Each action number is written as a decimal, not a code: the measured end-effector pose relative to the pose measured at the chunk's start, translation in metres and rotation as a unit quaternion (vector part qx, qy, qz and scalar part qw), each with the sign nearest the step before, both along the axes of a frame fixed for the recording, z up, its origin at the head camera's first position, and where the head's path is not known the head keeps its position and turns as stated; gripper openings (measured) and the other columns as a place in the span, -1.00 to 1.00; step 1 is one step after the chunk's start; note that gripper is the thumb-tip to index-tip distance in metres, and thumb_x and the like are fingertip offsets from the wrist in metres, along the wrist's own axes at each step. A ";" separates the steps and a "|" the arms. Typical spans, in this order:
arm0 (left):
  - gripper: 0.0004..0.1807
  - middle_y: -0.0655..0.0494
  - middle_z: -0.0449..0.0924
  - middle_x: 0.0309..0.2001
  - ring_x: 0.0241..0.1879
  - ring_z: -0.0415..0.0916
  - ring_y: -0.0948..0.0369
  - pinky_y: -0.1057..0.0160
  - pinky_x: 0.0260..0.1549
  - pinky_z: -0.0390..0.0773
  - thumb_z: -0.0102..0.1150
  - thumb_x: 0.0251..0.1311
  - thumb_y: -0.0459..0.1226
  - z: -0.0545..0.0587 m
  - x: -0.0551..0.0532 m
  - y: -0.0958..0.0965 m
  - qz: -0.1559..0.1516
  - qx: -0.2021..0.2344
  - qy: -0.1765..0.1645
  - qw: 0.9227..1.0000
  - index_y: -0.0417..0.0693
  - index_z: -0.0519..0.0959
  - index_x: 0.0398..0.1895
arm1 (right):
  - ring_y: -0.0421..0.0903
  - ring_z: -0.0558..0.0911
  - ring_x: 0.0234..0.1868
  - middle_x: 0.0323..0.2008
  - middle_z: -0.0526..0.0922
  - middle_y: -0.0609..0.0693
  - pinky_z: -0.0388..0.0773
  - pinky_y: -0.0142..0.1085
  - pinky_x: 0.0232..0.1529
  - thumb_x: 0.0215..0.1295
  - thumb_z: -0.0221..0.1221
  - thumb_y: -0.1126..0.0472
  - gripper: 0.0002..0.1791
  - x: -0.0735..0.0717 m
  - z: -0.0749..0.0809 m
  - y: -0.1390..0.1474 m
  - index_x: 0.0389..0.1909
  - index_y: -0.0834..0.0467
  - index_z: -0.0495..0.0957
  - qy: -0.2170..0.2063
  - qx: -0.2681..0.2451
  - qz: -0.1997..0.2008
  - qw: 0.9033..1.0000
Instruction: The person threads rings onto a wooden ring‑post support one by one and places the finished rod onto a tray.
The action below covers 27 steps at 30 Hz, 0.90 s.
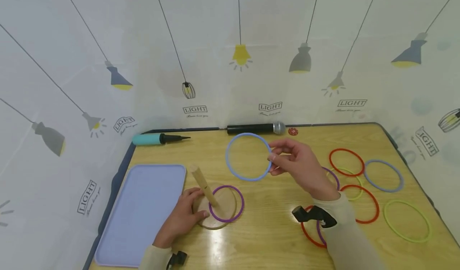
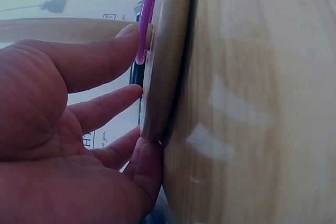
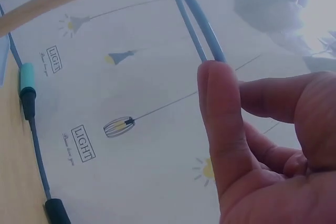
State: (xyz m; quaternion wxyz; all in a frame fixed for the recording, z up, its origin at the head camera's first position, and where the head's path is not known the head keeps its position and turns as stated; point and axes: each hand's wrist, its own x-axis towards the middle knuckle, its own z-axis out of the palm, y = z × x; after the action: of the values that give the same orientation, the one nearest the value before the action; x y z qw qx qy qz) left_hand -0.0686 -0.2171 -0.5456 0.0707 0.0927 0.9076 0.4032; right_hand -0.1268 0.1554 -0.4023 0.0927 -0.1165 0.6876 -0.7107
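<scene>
My right hand (image 1: 300, 164) pinches a light blue ring (image 1: 227, 164) between thumb and fingers, holding it up above the table. In the right wrist view this blue ring (image 3: 197, 22) is seen nearly edge-on above the thumb. My left hand (image 1: 181, 214) rests at the left side of a round wooden base (image 1: 223, 212), thumb and fingers extended against it. From this base rises a wooden peg (image 1: 202, 182) with a purple ring (image 1: 243, 204) around its foot. The left wrist view shows fingertips touching the base's edge (image 2: 168, 77) beside the purple ring (image 2: 149, 6).
Red rings (image 1: 330, 160), yellow-green rings (image 1: 429, 226), a blue ring (image 1: 402, 182) and purple rings lie at right, partly under the right arm. A lilac tray (image 1: 143, 206) is at left. Along the back lie a teal pump (image 1: 149, 139), a microphone (image 1: 251, 129) and a red chip (image 1: 292, 131).
</scene>
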 end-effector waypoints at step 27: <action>-0.30 -0.31 0.45 0.37 0.41 0.31 -0.35 -0.35 0.40 0.29 0.60 0.04 -0.36 -0.002 -0.001 -0.003 -0.025 -0.012 0.038 0.999 -0.24 0.58 0.31 | -0.13 0.77 -0.43 -0.18 0.66 0.24 0.79 -0.11 -0.28 0.47 0.26 0.37 -0.67 0.009 0.007 -0.084 0.20 0.28 0.57 -0.016 -0.039 0.092 0.995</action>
State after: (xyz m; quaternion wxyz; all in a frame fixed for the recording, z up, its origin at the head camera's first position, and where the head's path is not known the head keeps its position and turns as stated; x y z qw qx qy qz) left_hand -0.0696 -0.2203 -0.5480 0.0471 0.1295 0.9118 0.3869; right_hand -0.1182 0.0718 -0.3953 0.1643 -0.1712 0.6441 -0.7272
